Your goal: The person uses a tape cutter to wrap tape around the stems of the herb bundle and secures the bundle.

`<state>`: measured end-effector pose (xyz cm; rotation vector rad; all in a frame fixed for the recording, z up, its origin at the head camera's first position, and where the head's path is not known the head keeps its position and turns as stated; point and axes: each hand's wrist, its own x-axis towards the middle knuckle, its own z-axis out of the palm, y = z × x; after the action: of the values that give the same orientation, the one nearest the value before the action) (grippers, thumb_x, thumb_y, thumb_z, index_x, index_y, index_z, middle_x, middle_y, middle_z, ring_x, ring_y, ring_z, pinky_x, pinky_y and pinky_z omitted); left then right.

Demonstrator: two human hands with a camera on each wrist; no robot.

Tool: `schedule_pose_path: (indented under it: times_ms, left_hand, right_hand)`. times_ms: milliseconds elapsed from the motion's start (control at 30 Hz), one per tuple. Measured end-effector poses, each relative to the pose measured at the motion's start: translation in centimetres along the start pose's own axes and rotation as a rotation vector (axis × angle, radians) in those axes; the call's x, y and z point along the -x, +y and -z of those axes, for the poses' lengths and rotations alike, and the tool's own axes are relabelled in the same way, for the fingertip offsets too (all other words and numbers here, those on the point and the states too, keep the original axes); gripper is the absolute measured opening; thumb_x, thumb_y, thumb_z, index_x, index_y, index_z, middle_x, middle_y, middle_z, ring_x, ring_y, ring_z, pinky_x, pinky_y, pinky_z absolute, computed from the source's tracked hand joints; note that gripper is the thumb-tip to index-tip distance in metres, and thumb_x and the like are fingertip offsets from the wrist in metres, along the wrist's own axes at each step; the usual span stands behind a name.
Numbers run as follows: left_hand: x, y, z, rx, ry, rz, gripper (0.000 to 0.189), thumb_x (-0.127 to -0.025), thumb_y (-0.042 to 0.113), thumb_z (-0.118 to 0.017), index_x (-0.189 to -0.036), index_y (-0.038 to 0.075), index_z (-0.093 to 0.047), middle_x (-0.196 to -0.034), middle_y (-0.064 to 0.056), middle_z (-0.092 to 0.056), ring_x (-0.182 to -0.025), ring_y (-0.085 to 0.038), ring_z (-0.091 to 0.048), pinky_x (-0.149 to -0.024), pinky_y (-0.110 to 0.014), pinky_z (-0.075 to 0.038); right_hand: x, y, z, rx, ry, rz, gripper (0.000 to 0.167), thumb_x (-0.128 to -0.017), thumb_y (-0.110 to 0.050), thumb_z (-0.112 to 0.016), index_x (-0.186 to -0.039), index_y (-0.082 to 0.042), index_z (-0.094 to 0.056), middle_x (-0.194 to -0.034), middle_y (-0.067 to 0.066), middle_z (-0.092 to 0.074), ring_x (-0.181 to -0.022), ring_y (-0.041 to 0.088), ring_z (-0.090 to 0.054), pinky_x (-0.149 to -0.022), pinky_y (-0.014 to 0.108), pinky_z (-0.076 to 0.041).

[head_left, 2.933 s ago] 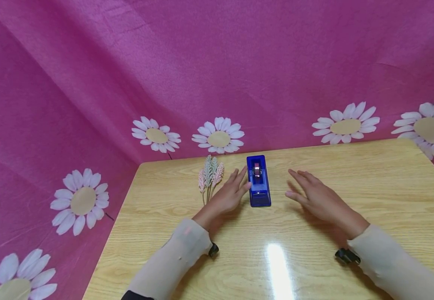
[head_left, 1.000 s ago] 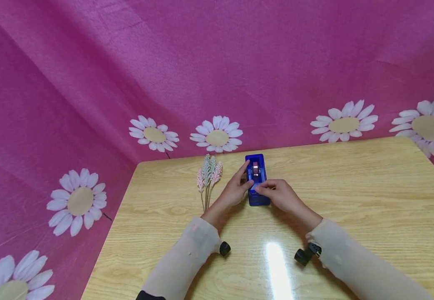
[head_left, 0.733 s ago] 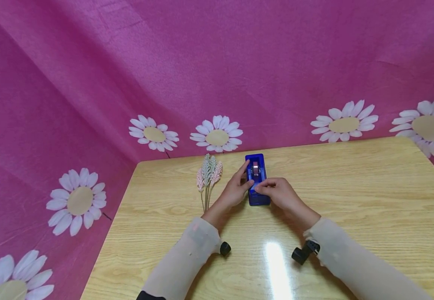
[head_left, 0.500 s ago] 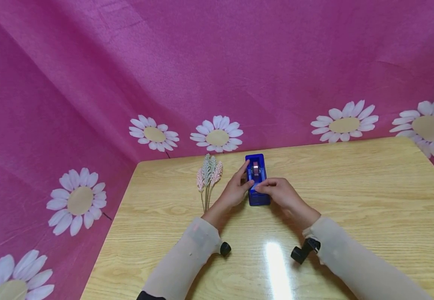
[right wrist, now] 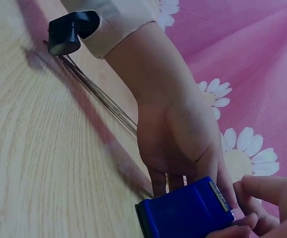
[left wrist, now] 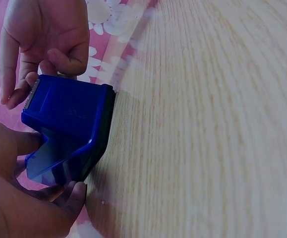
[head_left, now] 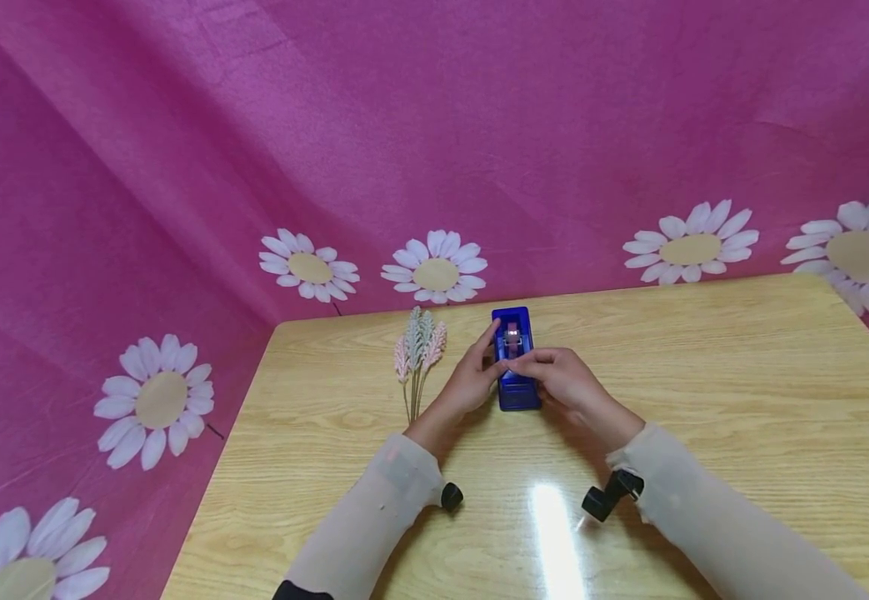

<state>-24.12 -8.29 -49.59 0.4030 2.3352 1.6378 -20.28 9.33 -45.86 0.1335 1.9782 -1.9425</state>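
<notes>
A blue desktop tape dispenser (head_left: pixel 519 396) stands on the table, with a small pinkish roll of tape (head_left: pixel 512 336) in its far half. My left hand (head_left: pixel 467 385) grips its left side, forefinger along the far rim and thumb over the middle. From the right, my right hand (head_left: pixel 567 385) reaches over the dispenser, thumb and forefinger pinching at the tape's end. Those fingertips meet my left thumb in the head view. In the left wrist view the serrated cutter (left wrist: pixel 31 94) shows, with right fingers (left wrist: pixel 19 94) right beside it. The pinched tape itself is mostly hidden.
Left of the dispenser lies a bunch of pink and grey-green artificial stems (head_left: pixel 421 346), partly behind my left forearm. The wooden table (head_left: pixel 741 375) ends at a pink daisy-printed cloth (head_left: pixel 554 167) at the back and left. Both wrists carry black cameras.
My right hand has come left onto the dispenser, and its fingertips have then shifted slightly away from me toward the roll. My left hand has closed on the dispenser's side and stays there.
</notes>
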Motion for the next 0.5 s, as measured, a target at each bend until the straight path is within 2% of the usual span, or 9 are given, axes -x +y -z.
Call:
schedule_pose_path:
  times_ms: [200, 367, 500]
  left_hand:
    - [0.04, 0.04, 0.02, -0.021, 0.001, 0.012, 0.069, -0.108, 0.009, -0.051, -0.166, 0.029, -0.02, -0.155, -0.018, -0.048, -0.135, -0.031, -0.054, -0.112, -0.044, -0.044]
    - [-0.01, 0.08, 0.01, 0.001, 0.009, 0.004, 0.068, -0.108, 0.007, -0.052, -0.166, 0.027, -0.022, -0.153, -0.02, -0.05, -0.133, -0.033, -0.055, -0.11, -0.045, -0.046]
    - [-0.03, 0.08, 0.01, 0.01, 0.018, 0.005, 0.068, -0.107, 0.007, -0.053, -0.166, 0.028, -0.024, -0.152, -0.021, -0.051, -0.132, -0.033, -0.056, -0.109, -0.046, -0.046]
  right_hand:
    - [0.05, 0.42, 0.12, 0.008, 0.006, 0.001, 0.033, -0.1, -0.023, -0.07, -0.114, 0.006, -0.07, -0.105, 0.008, -0.073, -0.084, 0.013, -0.06, -0.076, 0.03, -0.053]
    - [0.2, 0.65, 0.1, -0.019, 0.004, -0.009, 0.032, -0.101, -0.02, -0.068, -0.118, 0.008, -0.069, -0.104, 0.008, -0.073, -0.084, 0.013, -0.062, -0.075, 0.029, -0.054]
    - [0.4, 0.74, 0.1, 0.008, 0.016, -0.016, 0.031, -0.1, -0.022, -0.07, -0.115, 0.005, -0.072, -0.097, 0.003, -0.071, -0.08, 0.013, -0.058, -0.07, 0.028, -0.05]
